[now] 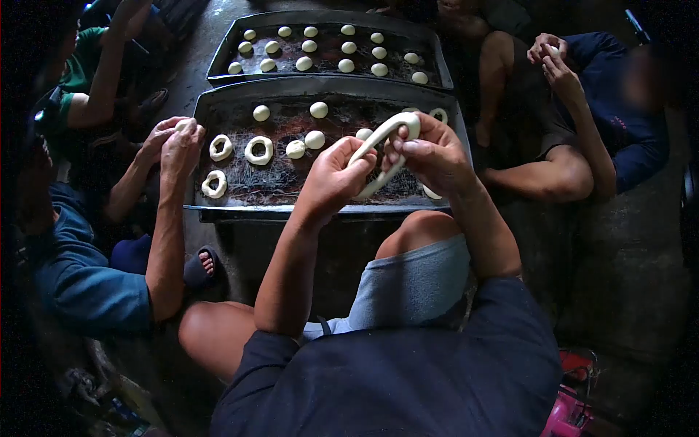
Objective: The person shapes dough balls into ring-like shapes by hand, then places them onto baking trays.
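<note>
From afar I see a neighbour's hands (pixel 175 146) mostly hiding their dough (pixel 186 124); lumpy rings (pixel 249 151) lie on the scuffed metal tray (pixel 247 209). Over it, the left hand (pixel 333 173) pinches a smooth, stretched dough loop (pixel 381 132) in its fingers; the right hand (pixel 438 154) clamps it too, fingers covering part.

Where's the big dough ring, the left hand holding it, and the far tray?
Dough ring (pixel 378 136): head view, its upper strand.
Left hand (pixel 333 173): head view, its back.
Far tray (pixel 326 56): head view, its bare floor.
</note>
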Action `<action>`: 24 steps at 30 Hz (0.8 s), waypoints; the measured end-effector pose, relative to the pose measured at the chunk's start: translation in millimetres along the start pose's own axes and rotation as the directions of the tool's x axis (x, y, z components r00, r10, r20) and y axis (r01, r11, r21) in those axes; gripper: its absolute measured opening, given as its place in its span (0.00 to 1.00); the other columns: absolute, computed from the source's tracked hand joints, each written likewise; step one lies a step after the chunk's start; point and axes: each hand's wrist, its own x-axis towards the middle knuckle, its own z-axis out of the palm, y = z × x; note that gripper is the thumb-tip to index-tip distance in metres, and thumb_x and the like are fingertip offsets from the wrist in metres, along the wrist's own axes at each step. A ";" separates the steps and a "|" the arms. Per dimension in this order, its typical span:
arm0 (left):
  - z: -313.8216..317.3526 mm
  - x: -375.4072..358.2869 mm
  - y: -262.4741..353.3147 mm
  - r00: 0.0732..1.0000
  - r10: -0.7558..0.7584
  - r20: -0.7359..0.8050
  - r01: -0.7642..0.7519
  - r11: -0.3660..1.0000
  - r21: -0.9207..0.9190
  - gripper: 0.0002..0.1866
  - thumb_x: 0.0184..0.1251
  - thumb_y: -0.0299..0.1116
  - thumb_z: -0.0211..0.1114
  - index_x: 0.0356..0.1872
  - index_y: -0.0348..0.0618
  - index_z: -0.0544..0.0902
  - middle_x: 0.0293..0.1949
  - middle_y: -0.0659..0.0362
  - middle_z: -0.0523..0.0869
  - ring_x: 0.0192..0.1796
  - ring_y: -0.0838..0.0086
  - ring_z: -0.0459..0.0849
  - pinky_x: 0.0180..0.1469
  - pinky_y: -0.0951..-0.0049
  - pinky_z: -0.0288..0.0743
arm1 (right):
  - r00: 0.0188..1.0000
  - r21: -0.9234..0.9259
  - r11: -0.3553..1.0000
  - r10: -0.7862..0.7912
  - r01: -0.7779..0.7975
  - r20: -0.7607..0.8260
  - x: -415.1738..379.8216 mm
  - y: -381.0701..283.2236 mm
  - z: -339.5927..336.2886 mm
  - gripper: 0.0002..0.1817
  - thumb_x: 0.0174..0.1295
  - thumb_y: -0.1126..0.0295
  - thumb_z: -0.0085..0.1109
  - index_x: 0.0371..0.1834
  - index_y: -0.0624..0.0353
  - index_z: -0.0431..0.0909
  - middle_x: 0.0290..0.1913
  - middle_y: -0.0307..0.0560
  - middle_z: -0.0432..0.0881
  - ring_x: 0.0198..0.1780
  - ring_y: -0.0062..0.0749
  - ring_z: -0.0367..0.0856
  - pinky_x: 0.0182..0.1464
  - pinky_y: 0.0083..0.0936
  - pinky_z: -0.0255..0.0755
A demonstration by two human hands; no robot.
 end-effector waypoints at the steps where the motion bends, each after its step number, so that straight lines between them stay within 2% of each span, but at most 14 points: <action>1: 2.4 -3.0 -2.8 0.999 0.052 0.012 -0.051 0.994 -0.099 0.08 0.66 0.29 0.55 0.43 0.40 0.74 0.25 0.69 0.72 0.24 0.88 0.67 0.25 0.85 0.61 | 0.990 -0.054 0.991 0.129 -0.126 0.060 -0.3 1.1 -4.7 0.13 0.61 0.71 0.59 0.46 0.65 0.74 0.39 0.43 0.80 0.40 0.23 0.81 0.45 0.24 0.77; 3: 6.0 -7.5 -2.5 0.996 0.082 0.026 -0.072 0.960 -0.270 0.06 0.65 0.29 0.56 0.41 0.40 0.73 0.23 0.69 0.71 0.22 0.87 0.66 0.25 0.84 0.61 | 0.884 -0.303 0.863 0.453 -0.404 0.112 -6.8 -1.8 -16.3 0.13 0.59 0.71 0.62 0.44 0.66 0.75 0.33 0.41 0.80 0.35 0.22 0.80 0.40 0.21 0.77; 4: 2.4 -6.6 -3.0 0.997 0.064 0.037 -0.048 0.941 -0.336 0.06 0.65 0.29 0.56 0.40 0.40 0.73 0.22 0.69 0.70 0.21 0.86 0.66 0.25 0.84 0.61 | 0.858 -0.281 0.846 0.499 -0.453 0.120 -12.5 -1.4 -19.1 0.13 0.58 0.71 0.63 0.42 0.66 0.76 0.31 0.40 0.80 0.32 0.22 0.80 0.40 0.21 0.77; 6: -7.5 7.9 -19.0 0.997 0.035 0.071 -0.009 0.941 -0.338 0.07 0.64 0.29 0.56 0.40 0.39 0.73 0.23 0.67 0.71 0.22 0.85 0.68 0.29 0.82 0.66 | 0.944 -0.321 0.908 0.314 -0.268 0.099 -18.8 -2.8 -30.7 0.13 0.58 0.70 0.64 0.42 0.66 0.76 0.31 0.41 0.80 0.33 0.22 0.81 0.41 0.21 0.77; 8: -8.2 20.5 -45.8 0.998 -0.044 0.042 0.043 0.999 0.018 0.11 0.64 0.31 0.57 0.43 0.37 0.74 0.29 0.64 0.75 0.28 0.83 0.73 0.34 0.80 0.69 | 0.986 -0.241 0.957 0.155 -0.164 -0.054 -17.9 5.4 -43.9 0.09 0.60 0.75 0.58 0.42 0.65 0.76 0.35 0.42 0.80 0.35 0.23 0.81 0.41 0.22 0.77; 9: -7.5 25.2 -56.1 0.988 -0.130 0.081 0.120 0.986 0.113 0.14 0.63 0.31 0.59 0.47 0.35 0.75 0.34 0.62 0.78 0.35 0.81 0.76 0.39 0.78 0.71 | 0.967 -0.349 0.903 0.218 -0.251 -0.133 -18.7 6.8 -44.5 0.08 0.60 0.75 0.58 0.42 0.65 0.76 0.35 0.41 0.80 0.35 0.22 0.80 0.41 0.21 0.77; 12: -2.6 31.7 -97.8 0.985 -0.151 0.078 0.131 0.967 0.217 0.27 0.62 0.35 0.62 0.61 0.35 0.69 0.51 0.50 0.79 0.52 0.70 0.79 0.53 0.70 0.74 | 0.898 -0.600 0.669 0.355 -0.439 -0.261 -23.7 23.4 -54.3 0.08 0.57 0.72 0.58 0.37 0.64 0.77 0.31 0.40 0.80 0.31 0.19 0.76 0.34 0.21 0.71; 13: -6.8 35.1 -111.3 0.991 -0.123 0.058 0.089 0.905 0.417 0.32 0.63 0.36 0.62 0.68 0.38 0.63 0.59 0.46 0.74 0.59 0.65 0.76 0.57 0.67 0.73 | 0.899 -0.705 0.563 0.330 -0.431 -0.287 -26.8 31.4 -63.0 0.09 0.56 0.70 0.58 0.35 0.64 0.77 0.29 0.41 0.79 0.30 0.20 0.75 0.33 0.22 0.69; 15: -11.1 36.3 -109.7 0.996 -0.080 -0.025 0.082 0.866 0.494 0.32 0.64 0.36 0.61 0.68 0.39 0.62 0.60 0.46 0.74 0.60 0.63 0.75 0.57 0.67 0.73 | 0.911 -0.851 0.343 0.258 -0.397 -0.321 -29.7 36.1 -65.6 0.11 0.54 0.66 0.58 0.31 0.65 0.77 0.26 0.45 0.78 0.28 0.23 0.74 0.32 0.26 0.67; 18: -20.8 39.8 -96.1 0.985 -0.094 -0.142 0.147 0.890 0.431 0.30 0.66 0.36 0.60 0.68 0.41 0.64 0.64 0.46 0.72 0.62 0.61 0.74 0.59 0.65 0.72 | 0.858 -0.782 0.369 0.326 -0.502 -0.397 -33.2 46.9 -91.6 0.10 0.54 0.68 0.57 0.32 0.65 0.77 0.26 0.44 0.78 0.28 0.22 0.74 0.31 0.24 0.67; 19: -23.5 38.8 -88.5 0.984 -0.089 -0.156 0.147 0.897 0.417 0.29 0.66 0.36 0.60 0.67 0.41 0.65 0.63 0.47 0.72 0.62 0.62 0.75 0.60 0.65 0.71 | 0.822 -0.610 0.553 0.416 -0.568 -0.389 -34.6 53.8 -105.1 0.09 0.54 0.71 0.58 0.34 0.65 0.77 0.28 0.42 0.79 0.29 0.22 0.76 0.31 0.23 0.69; 20: -27.5 38.5 -84.2 0.982 -0.085 -0.170 0.148 0.903 0.403 0.28 0.66 0.36 0.60 0.67 0.42 0.66 0.63 0.47 0.73 0.62 0.62 0.75 0.60 0.66 0.71 | 0.820 -0.605 0.554 0.418 -0.571 -0.391 -37.2 61.6 -114.0 0.09 0.54 0.71 0.58 0.34 0.65 0.77 0.28 0.42 0.79 0.29 0.22 0.76 0.31 0.23 0.69; 22: -40.2 41.4 -91.8 0.970 0.005 -0.243 0.113 0.876 0.469 0.26 0.66 0.36 0.60 0.64 0.40 0.69 0.59 0.46 0.77 0.58 0.62 0.79 0.57 0.66 0.73 | 0.763 -0.237 0.765 0.454 -0.598 -0.461 -43.0 78.1 -128.4 0.09 0.54 0.74 0.59 0.37 0.65 0.77 0.30 0.41 0.79 0.30 0.21 0.77 0.31 0.20 0.70; 24: -54.9 44.0 -97.6 0.962 0.012 -0.272 0.113 0.891 0.440 0.26 0.67 0.36 0.60 0.64 0.39 0.69 0.59 0.47 0.77 0.57 0.62 0.80 0.57 0.67 0.73 | 0.683 -0.061 0.788 0.488 -0.612 -0.544 -56.6 109.2 -155.1 0.12 0.53 0.74 0.61 0.41 0.65 0.78 0.32 0.43 0.80 0.31 0.22 0.79 0.33 0.21 0.73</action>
